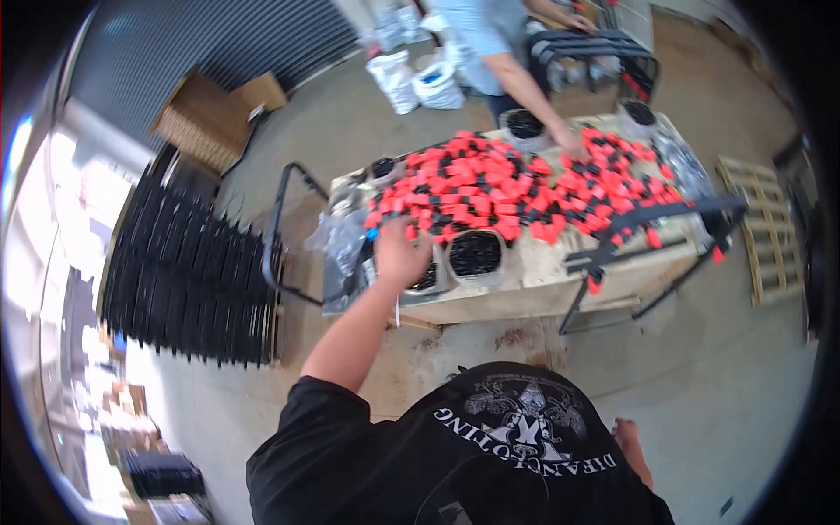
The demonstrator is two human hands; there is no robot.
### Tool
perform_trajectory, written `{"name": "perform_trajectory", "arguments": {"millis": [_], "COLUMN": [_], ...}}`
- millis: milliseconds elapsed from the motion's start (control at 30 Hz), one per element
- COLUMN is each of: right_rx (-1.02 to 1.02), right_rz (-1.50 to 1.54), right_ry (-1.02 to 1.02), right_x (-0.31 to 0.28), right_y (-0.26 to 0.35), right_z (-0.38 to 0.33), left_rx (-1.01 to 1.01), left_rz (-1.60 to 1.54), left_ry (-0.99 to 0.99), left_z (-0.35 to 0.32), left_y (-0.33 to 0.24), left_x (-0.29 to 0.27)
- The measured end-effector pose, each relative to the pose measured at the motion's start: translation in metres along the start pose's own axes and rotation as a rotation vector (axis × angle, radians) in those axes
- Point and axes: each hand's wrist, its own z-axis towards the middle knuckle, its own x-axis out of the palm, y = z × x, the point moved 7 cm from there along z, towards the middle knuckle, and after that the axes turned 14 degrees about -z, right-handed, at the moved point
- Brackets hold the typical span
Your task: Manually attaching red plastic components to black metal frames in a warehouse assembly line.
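Note:
My left hand [404,255] reaches over the near left part of the worktable [547,267], at the edge of a broad heap of small red-and-black pieces [472,188]. Its fingers bend downward and are mostly hidden behind the hand, so any grip is unclear. A small blue thing [372,234] shows beside the fingers. Just right of this hand stands a clear tub [452,269] full of black pieces; another container of black parts [426,278] is partly covered by the hand. My right hand [625,430] hangs low by my right side, away from the table, its fingers small and indistinct.
Across the table, a co-worker's hand [570,144] reaches into the heap. A black tubular frame [656,219] with red ends stands at the table's right; another frame [280,227] is at its left. Stacked black frames [188,262] stand farther left, a wooden pallet [763,232] at right.

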Motion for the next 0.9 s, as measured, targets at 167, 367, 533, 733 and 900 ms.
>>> {"name": "perform_trajectory", "arguments": {"millis": [167, 367, 533, 733, 900], "right_rx": [0.087, -0.054, -0.349, -0.729, -0.693], "right_rz": [-0.39, -0.221, -0.898, -0.935, -0.981], "right_ry": [-0.05, -0.255, -0.039, 0.06, 0.115], "right_x": [0.026, 0.093, 0.238, 0.375, 0.398], "right_y": [0.056, 0.117, 0.162, 0.243, 0.242], "right_z": [-0.058, -0.094, -0.141, -0.264, -0.261], "left_rx": [-0.258, -0.693, -0.844, -0.929, -0.969], "left_rz": [0.587, 0.233, -0.305, -0.548, -0.799], "left_ry": [-0.43, -0.387, -0.196, -0.269, -0.39], "left_z": [0.022, 0.009, 0.014, -0.072, -0.153], "left_y": [0.173, 0.365, 0.438, 0.508, 0.467], "left_x": [-0.228, -0.304, -0.335, -0.43, -0.409]}}
